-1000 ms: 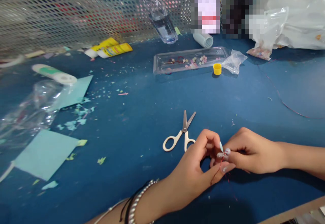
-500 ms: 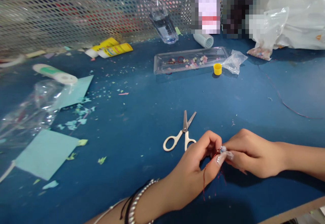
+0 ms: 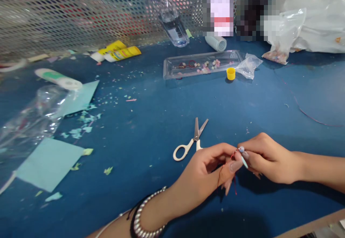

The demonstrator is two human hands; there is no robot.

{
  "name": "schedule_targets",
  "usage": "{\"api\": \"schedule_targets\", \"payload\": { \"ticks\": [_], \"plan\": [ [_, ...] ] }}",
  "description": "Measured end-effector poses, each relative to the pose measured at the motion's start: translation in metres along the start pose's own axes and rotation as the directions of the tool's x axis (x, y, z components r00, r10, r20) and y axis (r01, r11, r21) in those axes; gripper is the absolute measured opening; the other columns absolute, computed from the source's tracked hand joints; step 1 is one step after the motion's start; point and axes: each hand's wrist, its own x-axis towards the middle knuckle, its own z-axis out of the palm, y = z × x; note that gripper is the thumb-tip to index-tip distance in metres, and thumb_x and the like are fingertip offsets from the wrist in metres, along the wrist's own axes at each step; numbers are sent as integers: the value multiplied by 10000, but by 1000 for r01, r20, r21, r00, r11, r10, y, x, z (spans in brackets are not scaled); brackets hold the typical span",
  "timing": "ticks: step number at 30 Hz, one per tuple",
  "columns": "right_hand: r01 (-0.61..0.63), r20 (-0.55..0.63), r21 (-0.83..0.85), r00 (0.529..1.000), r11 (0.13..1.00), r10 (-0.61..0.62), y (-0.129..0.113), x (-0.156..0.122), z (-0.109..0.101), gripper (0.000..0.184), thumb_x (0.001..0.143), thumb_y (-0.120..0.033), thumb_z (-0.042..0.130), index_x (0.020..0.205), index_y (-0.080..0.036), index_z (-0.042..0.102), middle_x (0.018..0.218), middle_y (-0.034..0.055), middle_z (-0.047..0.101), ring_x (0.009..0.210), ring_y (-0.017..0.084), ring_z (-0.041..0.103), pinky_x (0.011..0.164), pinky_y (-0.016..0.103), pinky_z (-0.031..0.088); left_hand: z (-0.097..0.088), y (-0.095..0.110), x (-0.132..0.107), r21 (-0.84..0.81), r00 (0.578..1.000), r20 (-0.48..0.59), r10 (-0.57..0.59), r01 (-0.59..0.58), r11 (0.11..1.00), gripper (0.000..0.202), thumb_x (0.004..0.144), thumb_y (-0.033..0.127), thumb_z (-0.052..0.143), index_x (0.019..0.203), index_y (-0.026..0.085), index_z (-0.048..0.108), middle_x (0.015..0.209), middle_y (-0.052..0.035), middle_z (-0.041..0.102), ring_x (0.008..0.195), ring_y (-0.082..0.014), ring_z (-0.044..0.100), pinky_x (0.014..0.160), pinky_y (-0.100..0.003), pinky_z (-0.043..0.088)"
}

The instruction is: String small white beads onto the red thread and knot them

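Note:
My left hand [image 3: 208,169] and my right hand [image 3: 266,157] meet low over the blue table [image 3: 151,123], fingertips pinched together. Between them sits a small pale bead [image 3: 241,149] on a thin red thread [image 3: 234,175] that loops down under the left fingers. The right hand pinches the bead; the left pinches the thread just beside it. White-handled scissors [image 3: 192,142] lie partly open just left of my left hand, their lower handle hidden behind it.
A clear tray [image 3: 185,73] with beads and a yellow cap [image 3: 230,73] lie farther back. Glue tubes [image 3: 118,53], blue paper sheets [image 3: 48,162], scraps and crumpled plastic sit at left. Plastic bags [image 3: 309,26] are at back right. A perforated metal screen [image 3: 81,11] closes the far edge.
Both hands have shifted slightly up and right with the bead; the left fingers have stretched out more and the thread loop hangs shorter beneath them.

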Motion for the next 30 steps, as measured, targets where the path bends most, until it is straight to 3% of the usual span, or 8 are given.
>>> {"api": "schedule_targets", "payload": {
  "ticks": [3, 7, 11, 21, 25, 30],
  "plan": [
    [-4, 26, 32, 1000, 999, 4, -1, 1, -2, 247, 842, -142, 322, 604, -171, 378, 463, -66, 340, 411, 51, 318, 441, 160, 291, -1, 1, -2, -88, 991, 134, -8, 20, 996, 227, 843, 380, 542, 785, 161, 557, 463, 64, 507, 399, -72, 458, 492, -199, 408],
    [-45, 88, 89, 995, 995, 37, -1, 1, -3, 244, 846, -146, 303, 626, -165, 406, 471, -48, 410, 405, 55, 382, 439, 152, 324, -1, 2, -3, -149, 991, 125, 41, -22, 989, 368, 907, 433, 402, 782, 139, 584, 500, 22, 564, 469, -89, 511, 582, -216, 420],
    [-34, 133, 95, 991, 995, 21, 1, 1, -3, 232, 834, -138, 309, 634, -163, 424, 469, -48, 404, 408, 65, 387, 444, 160, 337, -1, 1, -1, -127, 979, 198, 50, -25, 992, 397, 840, 530, 476, 758, 150, 552, 500, 28, 554, 435, -89, 491, 509, -203, 423],
    [203, 187, -154, 967, 967, -174, 5, 0, -1, 243, 845, -144, 308, 625, -173, 409, 547, -15, 425, 493, 89, 370, 524, 200, 336, -1, -5, -2, 31, 987, 146, 69, -74, 997, 429, 811, 566, 488, 661, 167, 536, 403, 70, 456, 362, -68, 417, 508, -214, 407],
    [218, 192, -212, 965, 953, -178, 6, -2, 1, 253, 854, -168, 324, 614, -177, 402, 534, -27, 382, 492, 94, 338, 522, 211, 315, -2, -2, -1, 26, 994, 103, 23, -25, 999, 456, 783, 593, 506, 627, 164, 505, 406, 90, 404, 321, -41, 331, 430, -191, 325],
    [234, 222, -251, 958, 939, -180, 6, -3, 1, 256, 860, -157, 311, 673, -156, 487, 546, -11, 439, 504, 102, 380, 545, 211, 340, -4, 4, -1, 133, 990, 137, -33, 15, 991, 456, 790, 588, 499, 627, 163, 490, 406, 93, 380, 321, -39, 311, 389, -177, 277]
  ]
}}
